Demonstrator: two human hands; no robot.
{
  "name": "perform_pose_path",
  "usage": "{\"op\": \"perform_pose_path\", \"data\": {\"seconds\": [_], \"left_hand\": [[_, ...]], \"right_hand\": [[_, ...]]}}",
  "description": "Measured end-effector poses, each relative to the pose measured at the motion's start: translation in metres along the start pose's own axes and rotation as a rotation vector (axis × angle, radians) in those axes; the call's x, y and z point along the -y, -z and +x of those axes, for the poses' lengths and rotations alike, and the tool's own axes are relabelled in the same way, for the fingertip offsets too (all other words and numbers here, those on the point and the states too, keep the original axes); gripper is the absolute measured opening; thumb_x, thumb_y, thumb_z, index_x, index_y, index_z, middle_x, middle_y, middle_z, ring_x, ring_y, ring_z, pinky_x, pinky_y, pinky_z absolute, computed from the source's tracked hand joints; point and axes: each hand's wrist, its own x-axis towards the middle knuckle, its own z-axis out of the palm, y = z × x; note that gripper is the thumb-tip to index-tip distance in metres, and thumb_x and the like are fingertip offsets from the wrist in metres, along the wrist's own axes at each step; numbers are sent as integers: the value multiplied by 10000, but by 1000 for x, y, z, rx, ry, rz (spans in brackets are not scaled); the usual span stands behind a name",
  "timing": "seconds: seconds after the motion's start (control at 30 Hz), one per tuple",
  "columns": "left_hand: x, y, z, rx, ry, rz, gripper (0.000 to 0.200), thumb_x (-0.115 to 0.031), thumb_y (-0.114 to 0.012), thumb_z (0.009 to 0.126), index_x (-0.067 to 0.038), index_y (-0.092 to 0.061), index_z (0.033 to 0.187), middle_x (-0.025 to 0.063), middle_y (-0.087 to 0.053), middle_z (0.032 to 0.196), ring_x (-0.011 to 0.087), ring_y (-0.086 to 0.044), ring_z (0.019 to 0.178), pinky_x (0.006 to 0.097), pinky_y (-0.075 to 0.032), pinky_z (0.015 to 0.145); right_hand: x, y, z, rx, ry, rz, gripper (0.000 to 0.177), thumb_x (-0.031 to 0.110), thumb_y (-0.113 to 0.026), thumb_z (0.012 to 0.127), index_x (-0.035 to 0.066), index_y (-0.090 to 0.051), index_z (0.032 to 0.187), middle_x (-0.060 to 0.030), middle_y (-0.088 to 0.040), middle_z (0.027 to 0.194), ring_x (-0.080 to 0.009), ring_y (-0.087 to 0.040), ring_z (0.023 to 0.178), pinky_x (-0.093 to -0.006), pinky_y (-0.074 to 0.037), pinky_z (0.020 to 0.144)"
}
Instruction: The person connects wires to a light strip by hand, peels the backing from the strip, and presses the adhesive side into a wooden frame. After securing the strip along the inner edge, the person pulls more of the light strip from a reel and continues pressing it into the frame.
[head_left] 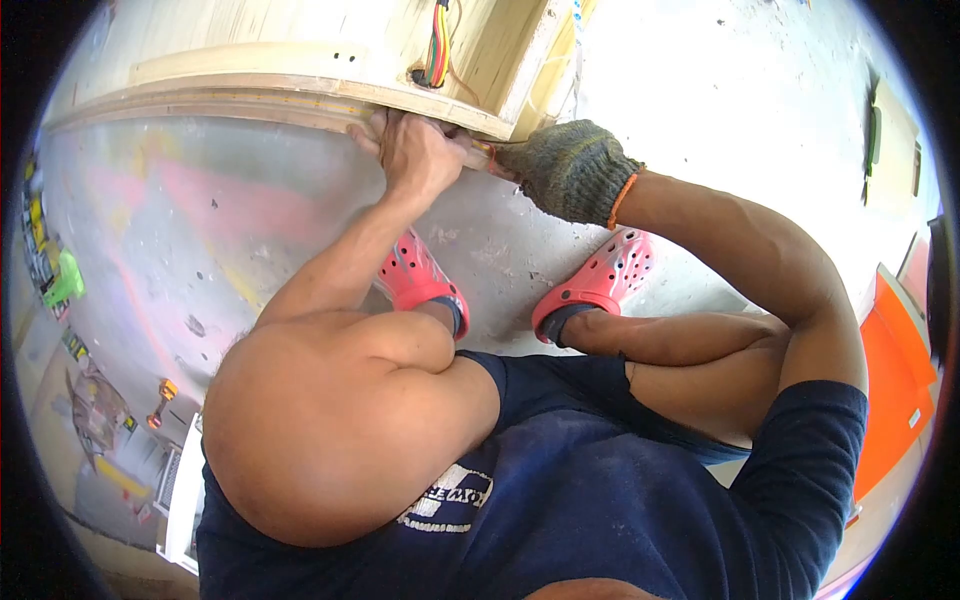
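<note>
A wooden cabinet-like piece (pixel 250 65) with a pale edge spans the top of the head view. Along its near edge runs a thin strip (pixel 290 103) marked with small yellowish dots, possibly an LED strip. My bare left hand (pixel 420 150) is closed around this edge near its right end, the fingertips partly hidden. My right hand (pixel 575 172), in a grey knit glove with an orange cuff, is closed just beside it at the corner. Thin reddish wire (pixel 485 150) shows between the hands; what the gloved fingers pinch is hidden.
Several coloured wires (pixel 438 50) pass through a hole in the wood. My feet in pink clogs (pixel 600 275) stand on the paint-stained grey floor (pixel 270 220). At left lie a yellow power tool (pixel 161 402) and a green object (pixel 66 280). An orange panel (pixel 895 370) stands at right.
</note>
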Motion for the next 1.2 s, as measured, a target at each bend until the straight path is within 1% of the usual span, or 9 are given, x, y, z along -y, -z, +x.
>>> {"op": "perform_pose_path", "data": {"seconds": [0.3, 0.43, 0.6, 0.67, 0.8, 0.87, 1.0, 1.07, 1.2], "left_hand": [[1, 1, -2, -14, -20, -7, 209, -278, -790, 757, -121, -784, 894, 149, -644, 1253, 449, -395, 1322, 806, -61, 1072], [1, 3, 0, 28, -1, -18, 209, -275, -783, 763, -109, -781, 890, 157, -637, 1264, 451, -387, 1331, 807, -53, 1071], [9, -10, -1, -111, -66, -43, 206, -282, -759, 782, -100, -779, 876, 157, -648, 1243, 446, -410, 1297, 801, -61, 1070], [11, -5, -3, -83, -69, -44, 229, -317, -749, 799, -106, -786, 879, 155, -668, 1206, 435, -423, 1288, 793, -62, 1075], [15, 2, -4, -2, -70, -69, 308, -415, -713, 849, -122, -800, 887, 151, -721, 1071, 395, -465, 1261, 762, -69, 1092], [17, 1, -4, -21, -91, -49, 308, -415, -710, 858, -122, -801, 894, 149, -728, 1043, 383, -480, 1248, 752, -72, 1096], [16, 2, -7, -73, -128, 2, 285, -382, -705, 873, -111, -792, 891, 137, -726, 1038, 369, -510, 1219, 744, -78, 1100], [18, -5, -7, -116, -140, 8, 268, -366, -709, 872, -110, -786, 885, 129, -721, 1041, 368, -517, 1212, 746, -75, 1100], [20, -7, -9, -159, -143, -108, 241, -340, -728, 858, -103, -768, 866, 108, -702, 1070, 360, -532, 1193, 748, -69, 1099]], "right_hand": [[3, 1, 5, 75, -85, -164, 327, 459, -558, 975, 174, -691, 1065, -124, -698, 798, -329, -697, 738, -470, -547, 660], [3, 3, 3, 18, -40, -98, 297, 418, -602, 936, 157, -707, 1032, -131, -689, 751, -343, -693, 704, -478, -546, 636], [-5, -7, 6, 20, -107, 42, 244, 335, -658, 871, 157, -719, 1026, -138, -683, 720, -355, -683, 669, -483, -544, 622], [-9, -1, 4, -58, 44, -202, 239, 297, -661, 848, 162, -726, 1034, -124, -691, 752, -347, -686, 689, -477, -547, 633], [-10, 7, 0, -43, 37, -167, 235, 247, -656, 826, 163, -726, 1034, -120, -692, 787, -338, -692, 724, -465, -550, 641], [-10, 8, 2, 23, 14, -179, 343, 183, -648, 822, 211, -714, 1157, -104, -696, 867, -303, -700, 762, -427, -568, 663], [-20, 1, 2, -57, 82, -141, 329, 239, -641, 847, 176, -701, 1164, -122, -687, 809, -335, -691, 745, -470, -550, 655], [-17, 13, 4, 122, 134, -94, 372, 226, -627, 859, 187, -676, 1226, -130, -695, 831, -339, -695, 766, -469, -556, 671], [-9, 10, 9, 107, 74, -81, 383, 203, -603, 868, 188, -664, 1246, -143, -708, 873, -345, -699, 797, -463, -563, 700]]}}
